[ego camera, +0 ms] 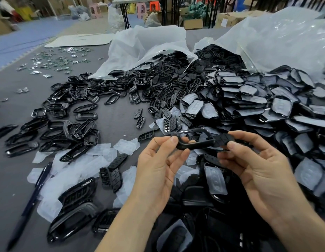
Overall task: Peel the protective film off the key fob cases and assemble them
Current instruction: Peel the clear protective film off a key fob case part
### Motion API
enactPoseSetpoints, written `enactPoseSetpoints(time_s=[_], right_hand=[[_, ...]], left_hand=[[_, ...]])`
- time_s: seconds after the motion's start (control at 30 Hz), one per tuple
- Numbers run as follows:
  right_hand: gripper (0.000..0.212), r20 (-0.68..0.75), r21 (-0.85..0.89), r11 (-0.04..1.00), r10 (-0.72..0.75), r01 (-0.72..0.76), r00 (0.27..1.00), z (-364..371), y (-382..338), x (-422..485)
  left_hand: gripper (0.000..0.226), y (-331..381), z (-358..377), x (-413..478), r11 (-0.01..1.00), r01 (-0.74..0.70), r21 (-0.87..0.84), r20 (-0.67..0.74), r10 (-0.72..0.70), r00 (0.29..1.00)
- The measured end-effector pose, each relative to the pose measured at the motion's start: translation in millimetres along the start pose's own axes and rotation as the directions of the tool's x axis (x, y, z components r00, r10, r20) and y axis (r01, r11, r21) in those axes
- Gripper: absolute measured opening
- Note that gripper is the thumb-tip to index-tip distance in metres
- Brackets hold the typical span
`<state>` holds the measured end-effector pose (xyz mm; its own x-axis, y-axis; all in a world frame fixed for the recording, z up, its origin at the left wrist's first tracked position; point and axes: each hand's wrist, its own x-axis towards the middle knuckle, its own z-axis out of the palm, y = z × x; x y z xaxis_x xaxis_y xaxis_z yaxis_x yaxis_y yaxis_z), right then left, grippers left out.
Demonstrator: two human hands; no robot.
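My left hand [159,164] pinches one end of a black key fob frame [194,140] between thumb and forefinger, palm up. My right hand [256,166] pinches a black rubber button pad [224,140] that meets the frame's right end. Both are held above the table, in front of me. A large heap of film-covered black cases [267,106] lies to the right. Loose frames [67,124] are spread on the left. Peeled clear films [96,160] lie in the near middle.
Two open white plastic bags [140,50] spill black parts at the back. Small shiny circuit boards [54,60] are scattered far left. A dark pen [30,202] lies near the left edge of the grey table [12,170]. Button pads [110,177] lie near my left wrist.
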<state>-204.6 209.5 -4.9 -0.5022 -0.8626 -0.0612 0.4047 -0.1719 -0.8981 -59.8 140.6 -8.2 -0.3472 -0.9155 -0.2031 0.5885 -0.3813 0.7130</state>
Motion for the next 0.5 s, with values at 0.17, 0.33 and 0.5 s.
enactPoseSetpoints(time_s=[0.17, 0.33, 0.5], right_hand=[[0.023, 0.046, -0.097, 0.995, -0.025, 0.029, 0.999, -3.2, 0.9, -0.9], [0.023, 0.105, -0.278, 0.959, -0.031, 0.059, 0.994, 1.9, 2.7, -4.3], [0.013, 0.168, -0.356, 0.932, -0.006, 0.066, 0.986, 2.9, 4.6, -4.9]], left_hand=[[0.012, -1.3, 0.4, -2.4, 0.989, -0.045, 0.139, 0.034, 0.041, 0.999], [0.016, -5.1, 0.5, -5.0, 0.873, -0.201, 0.445, 0.112, 0.168, 0.979], [0.012, -6.9, 1.3, -5.9, 0.806, -0.287, 0.517, 0.142, 0.250, 0.958]])
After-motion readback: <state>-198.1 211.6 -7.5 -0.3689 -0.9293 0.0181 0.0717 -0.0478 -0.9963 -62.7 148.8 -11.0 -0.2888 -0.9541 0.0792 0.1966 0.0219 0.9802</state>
